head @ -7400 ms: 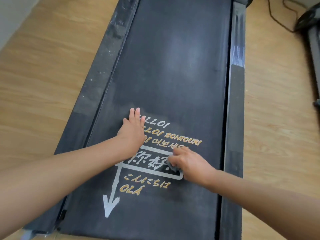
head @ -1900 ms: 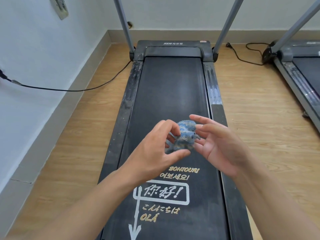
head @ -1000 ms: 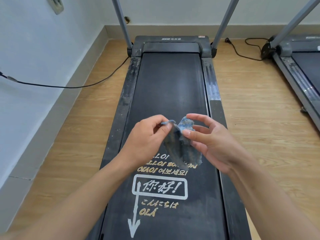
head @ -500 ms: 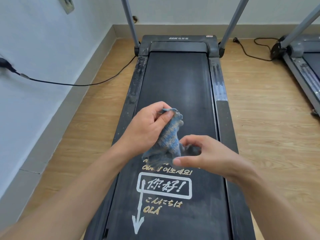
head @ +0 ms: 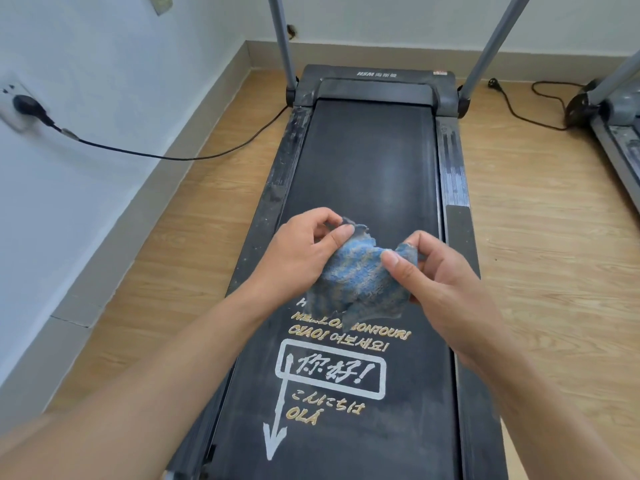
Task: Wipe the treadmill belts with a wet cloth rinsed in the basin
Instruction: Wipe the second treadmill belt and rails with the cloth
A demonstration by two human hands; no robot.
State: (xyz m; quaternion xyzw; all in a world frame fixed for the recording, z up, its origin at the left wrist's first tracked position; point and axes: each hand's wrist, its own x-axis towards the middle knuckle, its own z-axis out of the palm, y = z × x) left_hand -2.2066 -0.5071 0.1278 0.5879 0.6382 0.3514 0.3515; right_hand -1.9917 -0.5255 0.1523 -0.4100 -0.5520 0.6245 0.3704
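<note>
A small blue, dirt-streaked cloth (head: 356, 282) hangs spread in the air above the black treadmill belt (head: 367, 174). My left hand (head: 298, 258) pinches its upper left corner and my right hand (head: 436, 271) pinches its upper right edge between thumb and fingers. The cloth's lower edge droops over the gold and white greeting lettering (head: 332, 368) printed on the belt. No basin is in view.
A white wall and grey skirting (head: 145, 188) run along the left, with a plug and black cable (head: 166, 155) crossing the wooden floor. Two grey uprights (head: 282, 43) rise at the treadmill's head. A second treadmill (head: 620, 126) stands at the right with a loose cord (head: 526, 109).
The cloth went from wiping on the belt to being lifted in both hands. In the last second I have unfolded it, and my right hand moved up to pinch its upper right edge.
</note>
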